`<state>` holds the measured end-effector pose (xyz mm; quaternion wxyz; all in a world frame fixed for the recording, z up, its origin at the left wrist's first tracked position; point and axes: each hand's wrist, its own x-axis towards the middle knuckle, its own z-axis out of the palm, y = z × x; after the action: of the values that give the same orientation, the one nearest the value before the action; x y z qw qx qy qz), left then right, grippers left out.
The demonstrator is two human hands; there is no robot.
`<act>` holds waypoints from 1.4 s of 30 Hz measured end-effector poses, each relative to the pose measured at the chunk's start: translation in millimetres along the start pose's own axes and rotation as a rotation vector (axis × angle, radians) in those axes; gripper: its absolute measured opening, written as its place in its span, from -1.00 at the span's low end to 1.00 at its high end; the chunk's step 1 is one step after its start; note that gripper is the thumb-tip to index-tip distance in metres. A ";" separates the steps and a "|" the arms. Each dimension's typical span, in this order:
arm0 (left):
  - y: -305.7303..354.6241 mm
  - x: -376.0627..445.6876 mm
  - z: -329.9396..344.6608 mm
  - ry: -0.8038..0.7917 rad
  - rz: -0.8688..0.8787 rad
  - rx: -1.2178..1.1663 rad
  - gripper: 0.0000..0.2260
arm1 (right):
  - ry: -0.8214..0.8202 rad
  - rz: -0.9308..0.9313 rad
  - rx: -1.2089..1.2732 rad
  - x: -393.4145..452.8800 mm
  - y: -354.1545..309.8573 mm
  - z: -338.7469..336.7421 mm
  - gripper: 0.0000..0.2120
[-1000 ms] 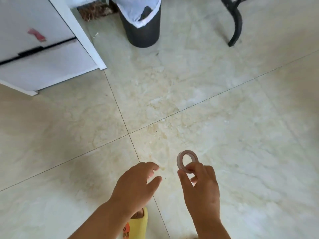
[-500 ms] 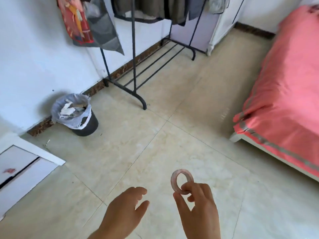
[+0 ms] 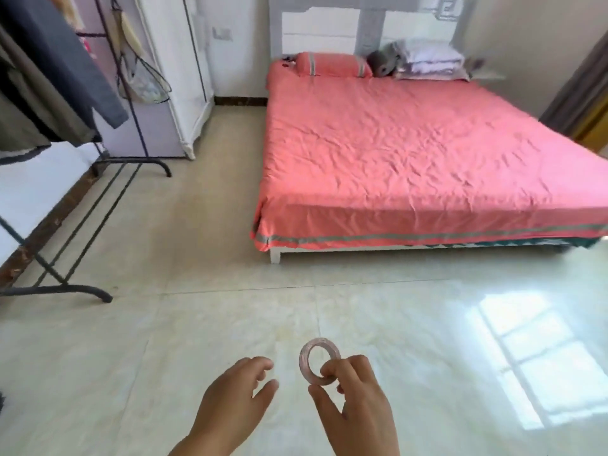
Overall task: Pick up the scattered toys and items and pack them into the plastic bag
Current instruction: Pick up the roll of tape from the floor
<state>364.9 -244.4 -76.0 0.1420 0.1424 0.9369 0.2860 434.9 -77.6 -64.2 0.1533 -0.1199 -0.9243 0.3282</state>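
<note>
A pale tiled floor (image 3: 204, 324) fills the lower half of the view, with a bright window reflection on it at the right. On it, against the far wall, stands a wide bed (image 3: 411, 166) under a coral-pink sheet, its white frame showing along the near edge. At the head of the bed lie 1 pink bolster pillow (image 3: 332, 64), a grey bundle and a stack of folded pale bedding (image 3: 431, 62). To the left of the bed stands a white wardrobe (image 3: 177, 70), and nearer the person a black metal clothes rack (image 3: 82, 225) runs along the left wall with dark garments (image 3: 56, 64) hanging from it.

Low in the middle of the view, 2 bare hands are held out above the floor. The left hand (image 3: 230, 406) holds nothing, its fingers loosely curled and apart. Just beside it, the right hand (image 3: 355, 403) pinches a small pinkish ring of tape (image 3: 318, 361) by its lower edge between thumb and fingertips. The ring stands upright above the fingers, well clear of the floor, its hole facing the camera.
</note>
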 end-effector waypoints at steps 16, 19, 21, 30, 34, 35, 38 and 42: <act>363.1 -7.2 183.2 -0.346 0.605 0.094 -0.80 | 0.503 0.522 -0.138 -146.5 225.0 -299.7 -0.82; 415.4 -13.6 225.0 -0.453 0.696 0.123 -0.81 | 0.619 0.664 -0.172 -181.6 259.2 -328.0 -0.83; 444.4 -18.6 251.0 -0.515 0.742 0.137 -0.81 | 0.667 0.756 -0.211 -199.2 278.8 -341.8 -0.84; 590.8 -23.9 407.9 -0.807 0.904 0.209 -0.79 | 0.860 1.123 -0.203 -234.8 409.2 -413.6 -0.88; 649.8 -20.2 472.5 -0.922 0.955 0.285 -0.79 | 0.855 1.272 -0.130 -238.0 479.5 -436.5 -0.84; 662.4 -19.0 487.9 -0.941 0.967 0.316 -0.79 | 0.857 1.295 -0.121 -239.1 495.8 -441.4 -0.83; 690.1 -17.4 533.8 -0.980 1.004 0.384 -0.79 | 0.866 1.359 -0.084 -246.0 542.4 -447.4 -0.82; 708.0 -21.8 596.6 -1.025 1.026 0.457 -0.80 | 0.841 1.417 -0.035 -258.5 601.6 -442.1 -0.76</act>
<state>723.6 607.1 -138.7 0.3755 0.7010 0.6062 0.0130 906.7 545.8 -178.2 0.2415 -0.7900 -0.4999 0.2603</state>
